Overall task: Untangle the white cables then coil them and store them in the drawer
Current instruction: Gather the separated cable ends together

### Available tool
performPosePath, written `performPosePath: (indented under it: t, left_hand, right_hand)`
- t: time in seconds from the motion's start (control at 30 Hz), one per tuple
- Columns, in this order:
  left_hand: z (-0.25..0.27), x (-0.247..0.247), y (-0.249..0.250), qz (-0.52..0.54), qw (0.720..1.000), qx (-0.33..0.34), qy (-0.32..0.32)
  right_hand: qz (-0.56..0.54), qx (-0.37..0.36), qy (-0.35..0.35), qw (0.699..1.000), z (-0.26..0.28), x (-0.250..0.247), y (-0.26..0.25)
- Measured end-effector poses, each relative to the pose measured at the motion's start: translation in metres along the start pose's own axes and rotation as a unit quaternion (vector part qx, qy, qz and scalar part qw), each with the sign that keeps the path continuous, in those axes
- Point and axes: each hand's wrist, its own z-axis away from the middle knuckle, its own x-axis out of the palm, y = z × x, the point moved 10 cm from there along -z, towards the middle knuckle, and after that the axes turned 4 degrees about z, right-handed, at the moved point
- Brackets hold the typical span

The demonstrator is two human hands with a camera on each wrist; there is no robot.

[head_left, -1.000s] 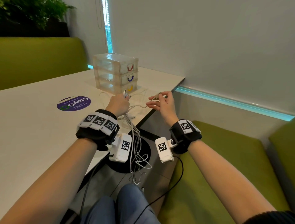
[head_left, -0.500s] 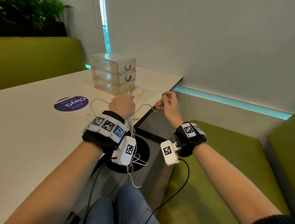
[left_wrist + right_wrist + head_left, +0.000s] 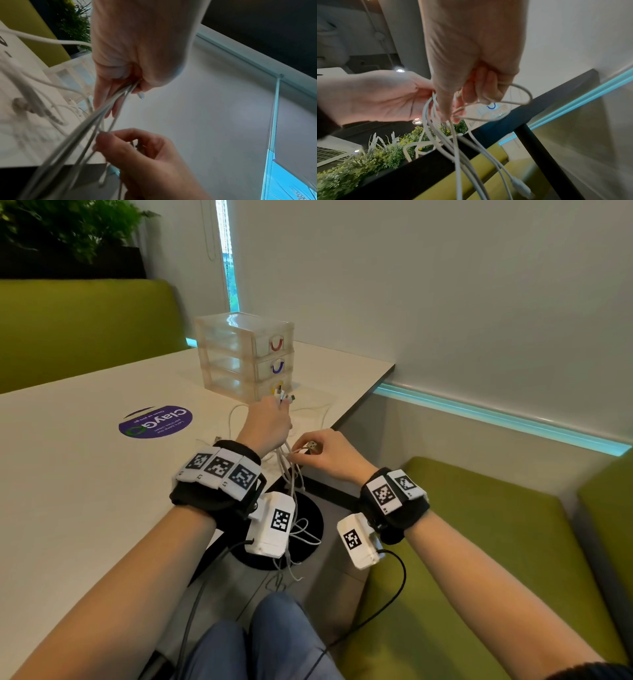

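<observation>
We are gripping the limp, light white cables (image 3: 291, 474) in our left hand (image 3: 267, 426) near the plugs, while our right hand (image 3: 329, 455) is pinching one strand.

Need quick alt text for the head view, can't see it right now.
Left hand grips a bundle of white cables hanging off the table edge; right hand pinches one cable's end beside it. A clear three-drawer unit, drawers closed, stands behind.
</observation>
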Motion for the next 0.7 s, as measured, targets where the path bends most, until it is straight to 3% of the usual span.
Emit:
performPosePath:
  t: [0.17, 0.33, 0.53, 0.7]
  left_hand:
    - [-0.002, -0.011, -0.016, -0.024, 0.999, -0.037, 0.005]
    - [0.004, -0.009, -0.020, -0.110, 0.990, -0.076, -0.042]
    - [0.008, -0.013, -0.030, -0.173, 0.979, -0.095, -0.060]
    - [0.011, -0.010, -0.028, -0.197, 0.972, -0.101, -0.080]
  right_hand:
    - [0.004, 0.008, 0.006, 1.000, 0.000, -0.006, 0.009]
    - [0.012, 0.040, 0.030, 0.999, 0.002, -0.021, 0.033]
    - [-0.063, 0.114, 0.243, 0.961, 0.020, -0.089, 0.071]
    - [-0.088, 0.157, 0.418, 0.891, 0.055, -0.144, 0.093]
